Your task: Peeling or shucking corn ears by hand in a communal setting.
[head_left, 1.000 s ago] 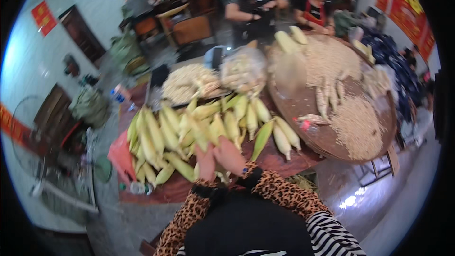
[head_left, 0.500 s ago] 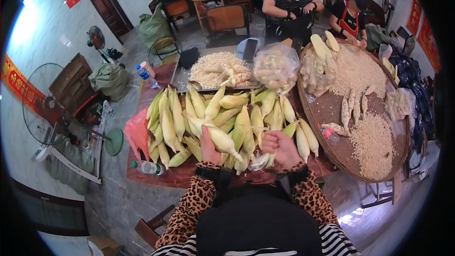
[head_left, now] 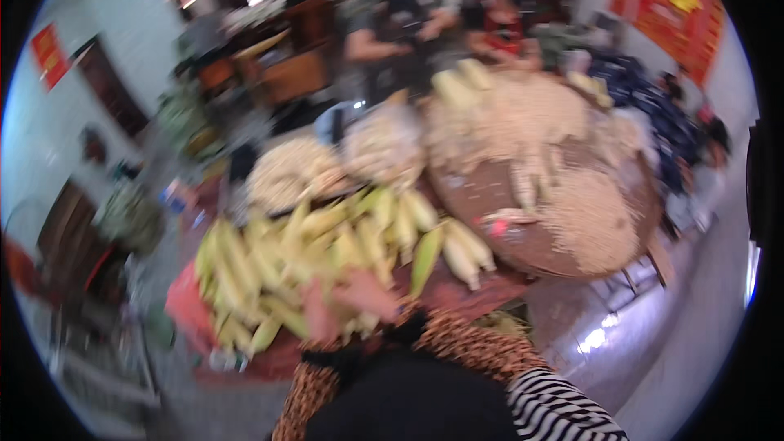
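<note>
Motion smears the whole view. My left hand (head_left: 321, 310) and my right hand (head_left: 367, 294) are close together at the near side of a heap of corn ears in husks (head_left: 245, 257). Both hands overlap the heap, and their fingers are too blurred to read. Whether either hand holds an ear cannot be made out. Several green and pale husked ears surround them, some lying to the right, such as a pale ear (head_left: 461, 261) and a greener one (head_left: 425, 263). Leopard-print sleeves cover both forearms.
A round brown tray (head_left: 482, 233) at right carries loose kernels (head_left: 592, 224) and cobs. Behind the heap are a tray of kernels (head_left: 294, 171) and a clear bag (head_left: 384, 147). A pink plastic bag (head_left: 189, 310) is at left. Two people sit across the table.
The view has swung right and blurred. My hands, apart before with the left on a corn ear and the right closed on husk strands, are now close together.
</note>
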The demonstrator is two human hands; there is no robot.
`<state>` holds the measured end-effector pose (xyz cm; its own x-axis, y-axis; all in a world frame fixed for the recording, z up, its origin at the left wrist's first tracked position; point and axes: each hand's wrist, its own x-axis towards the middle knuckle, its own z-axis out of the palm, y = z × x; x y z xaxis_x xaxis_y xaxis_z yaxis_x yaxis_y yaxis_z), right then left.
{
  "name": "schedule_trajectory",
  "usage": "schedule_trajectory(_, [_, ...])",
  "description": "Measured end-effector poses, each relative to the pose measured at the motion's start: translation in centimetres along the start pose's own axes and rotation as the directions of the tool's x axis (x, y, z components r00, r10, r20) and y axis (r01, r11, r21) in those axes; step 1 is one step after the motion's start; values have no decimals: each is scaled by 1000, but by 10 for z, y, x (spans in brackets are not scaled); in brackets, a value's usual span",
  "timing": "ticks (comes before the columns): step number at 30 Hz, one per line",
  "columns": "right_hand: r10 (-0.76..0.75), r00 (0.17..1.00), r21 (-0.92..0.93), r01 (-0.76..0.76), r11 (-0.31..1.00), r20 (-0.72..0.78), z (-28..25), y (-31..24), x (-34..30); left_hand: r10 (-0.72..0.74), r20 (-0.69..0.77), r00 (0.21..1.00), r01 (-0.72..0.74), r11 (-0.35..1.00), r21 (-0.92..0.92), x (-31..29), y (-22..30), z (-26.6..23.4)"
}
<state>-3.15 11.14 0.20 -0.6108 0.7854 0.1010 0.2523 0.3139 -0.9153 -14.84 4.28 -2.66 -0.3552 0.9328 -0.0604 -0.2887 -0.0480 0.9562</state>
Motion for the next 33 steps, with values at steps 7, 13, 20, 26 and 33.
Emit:
schedule_trajectory(7, [145, 989, 29, -144, 989, -26, -2, 1, -5, -144, -230, 962, 92, 970, -223, -2, 2, 10])
schedule_trajectory(13, [120, 992, -27, -121, 992, -34, -13, -4, -9, -80, -198, 977, 70, 996, -56, -4, 15, 36])
schedule_trajectory(20, [77, 977, 32, -73, 997, -200, 0, 4, -9, -75, -213, 974, 71, 997, -26, 0, 14, 37])
schedule_trajectory(26, [223, 916, 250, -142, 958, -334, -3, 30, 2, -86, -285, 955, 33, 982, -185, -1, 23, 30])
schedule_trajectory(33, [393, 919, 981, -106, 163, 34, -15, 4, -4, -105, -172, 979, 90, 992, -94, 10, -7, -18])
